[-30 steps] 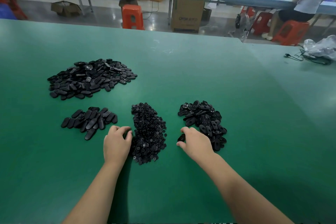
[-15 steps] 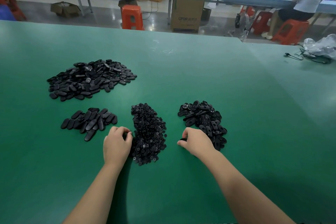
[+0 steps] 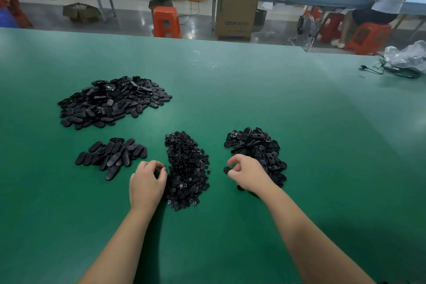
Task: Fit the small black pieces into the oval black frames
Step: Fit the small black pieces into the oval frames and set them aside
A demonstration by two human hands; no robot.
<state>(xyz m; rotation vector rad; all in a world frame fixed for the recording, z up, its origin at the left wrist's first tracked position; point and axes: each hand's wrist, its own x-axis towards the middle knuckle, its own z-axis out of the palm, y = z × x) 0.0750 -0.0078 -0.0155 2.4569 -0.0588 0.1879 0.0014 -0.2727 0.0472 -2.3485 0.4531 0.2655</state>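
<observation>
The right hand [image 3: 247, 174] pinched an oval frame [image 3: 227, 170]; the left hand [image 3: 147, 180] curled into the small pieces [image 3: 186, 168], apparently picking one. Next: align and press.

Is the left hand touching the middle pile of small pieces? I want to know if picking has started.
Touching. In the head view the left hand rests against the small-piece pile, its curled fingers meeting the pile's left edge.

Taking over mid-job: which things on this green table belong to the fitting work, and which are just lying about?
Job:
pile of small pieces, at left hand
pile of oval frames, at right hand
two left-side oval piles

Lying about:
plastic bag
black cable
</observation>
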